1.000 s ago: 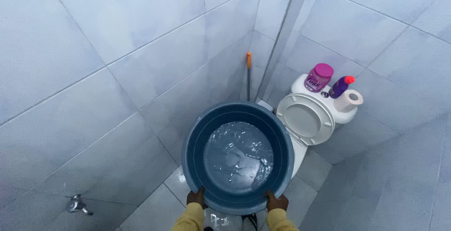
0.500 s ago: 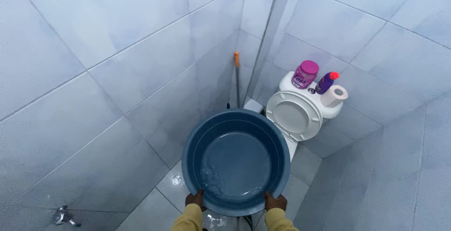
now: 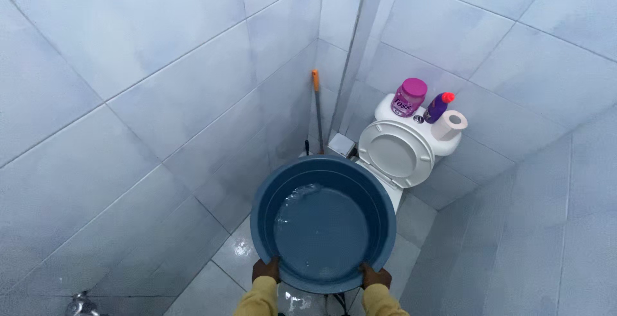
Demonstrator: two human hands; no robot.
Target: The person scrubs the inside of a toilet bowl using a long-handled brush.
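Left hand (image 3: 266, 269) and right hand (image 3: 376, 276) each clamped in a grip on near rim of blue basin (image 3: 323, 223) | held level beyond grips, keeping shallow water in | farther off, right: closed toilet (image 3: 393, 153); on cistern, pink-lidded jar (image 3: 409, 97), purple bottle (image 3: 438, 107), paper roll (image 3: 452, 124) | orange-tipped stick (image 3: 316, 107) in corner

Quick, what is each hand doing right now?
Left hand: closed on the near rim of the blue basin, which has water in it.
Right hand: closed on the same rim, on the other side.
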